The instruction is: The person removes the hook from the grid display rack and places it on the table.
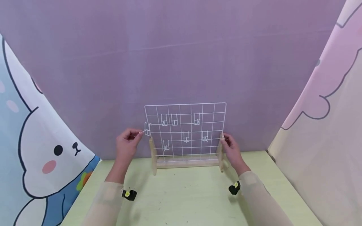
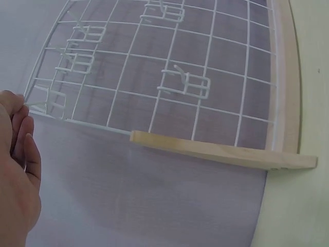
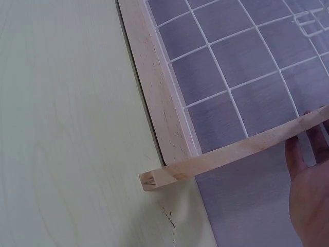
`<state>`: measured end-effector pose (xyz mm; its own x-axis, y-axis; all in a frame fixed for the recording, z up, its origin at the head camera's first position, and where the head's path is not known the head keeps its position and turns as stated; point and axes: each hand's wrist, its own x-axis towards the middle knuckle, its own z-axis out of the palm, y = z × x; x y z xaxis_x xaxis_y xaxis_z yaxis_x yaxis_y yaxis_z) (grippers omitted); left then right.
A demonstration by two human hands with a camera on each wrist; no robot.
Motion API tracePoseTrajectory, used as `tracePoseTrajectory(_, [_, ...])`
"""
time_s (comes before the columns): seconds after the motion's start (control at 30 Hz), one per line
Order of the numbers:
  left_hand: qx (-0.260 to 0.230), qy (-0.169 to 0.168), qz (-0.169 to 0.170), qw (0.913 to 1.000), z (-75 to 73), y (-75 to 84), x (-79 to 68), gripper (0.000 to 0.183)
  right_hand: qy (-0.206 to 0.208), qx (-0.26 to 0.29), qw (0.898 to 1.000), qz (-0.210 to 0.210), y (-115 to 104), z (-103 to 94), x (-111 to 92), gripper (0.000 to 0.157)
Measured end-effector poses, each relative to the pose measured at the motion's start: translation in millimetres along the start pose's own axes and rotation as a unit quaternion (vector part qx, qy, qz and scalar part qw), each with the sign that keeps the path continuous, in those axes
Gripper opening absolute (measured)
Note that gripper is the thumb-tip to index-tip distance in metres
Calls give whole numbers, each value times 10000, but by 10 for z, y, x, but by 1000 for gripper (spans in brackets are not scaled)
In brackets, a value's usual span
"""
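Observation:
A white wire grid rack (image 1: 181,128) stands upright between two wooden side posts. At its left edge, my left hand (image 1: 127,142) pinches a white wire hook (image 1: 146,130) by its prong, between thumb and fingertips. The left wrist view shows that hook (image 2: 51,102) up against the grid's edge wire; whether it is hung there I cannot tell. My right hand (image 1: 232,152) grips the upper part of the right wooden post (image 1: 220,157). In the right wrist view, the fingers of that hand (image 3: 313,190) meet the outer side of the post (image 3: 231,155).
Several other white wire hooks hang on the grid, among them a hook at lower left (image 1: 166,146) and a hook at upper right (image 1: 197,119). A wooden base bar (image 1: 186,162) joins the posts on the pale yellow table (image 1: 181,194). Behind stands a purple backdrop (image 1: 181,56).

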<state>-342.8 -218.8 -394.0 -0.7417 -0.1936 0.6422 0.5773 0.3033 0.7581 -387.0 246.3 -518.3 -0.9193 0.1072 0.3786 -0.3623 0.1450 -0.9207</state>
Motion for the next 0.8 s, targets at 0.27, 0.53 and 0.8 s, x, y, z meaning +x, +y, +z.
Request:
tracePoseTrajectory(0.27, [145,-160,-272,9994,-35,-51,-105,5,18,43,10000,-47,3,-14,-13,44])
tracePoseTrajectory(0.53, [293,-371,-330,9983,-135,-149,-214,6,34,132,9999,-27,2,7,-7,43])
tracePoseTrajectory(0.8, [690,-562,-633,9940,-239,-245,-319,8,-4,73,10000,12,8,6,-3,42])
